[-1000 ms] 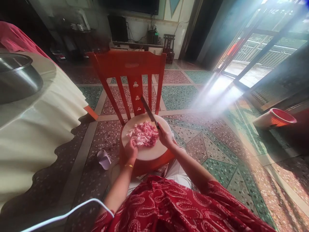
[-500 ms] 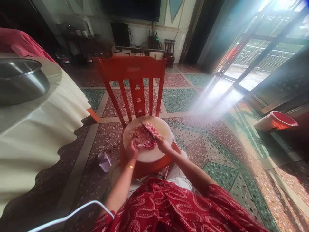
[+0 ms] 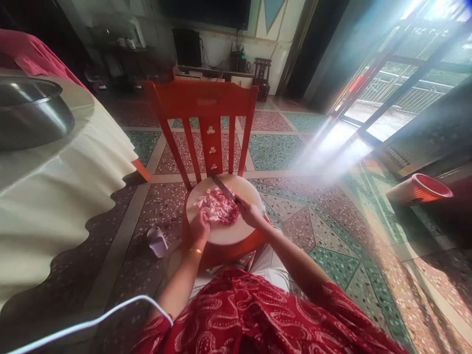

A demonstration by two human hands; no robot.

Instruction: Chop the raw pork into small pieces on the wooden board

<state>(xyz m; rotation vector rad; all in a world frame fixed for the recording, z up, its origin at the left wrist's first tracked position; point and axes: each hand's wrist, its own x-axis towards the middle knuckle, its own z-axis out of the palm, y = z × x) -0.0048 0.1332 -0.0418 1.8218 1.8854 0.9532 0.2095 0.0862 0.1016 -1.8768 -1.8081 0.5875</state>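
Observation:
A round pale cutting board (image 3: 254,196) rests on the seat of a red wooden chair. A pile of raw chopped meat (image 3: 220,206), pink with paler bits, lies in its middle. My right hand (image 3: 251,213) is closed round the handle of a knife (image 3: 225,189), whose dark blade points up and left over the far side of the pile. At the pile's near left edge, the curled fingers of my left hand (image 3: 199,228) press on the meat. The tips of those fingers are partly hidden among the pieces.
The chair's slatted back (image 3: 210,98) rises behind the board. To the left, a cloth-covered table (image 3: 99,132) bears a large metal basin (image 3: 37,113). A lilac slipper (image 3: 158,243) lies on the floor. A bin (image 3: 416,189) stands at right, and a white cable (image 3: 92,322) crosses at lower left.
My right hand and the knife have shifted slightly up, away from the meat's right side. The meat at the right looks more gathered in. My left hand stays at the pile's left edge.

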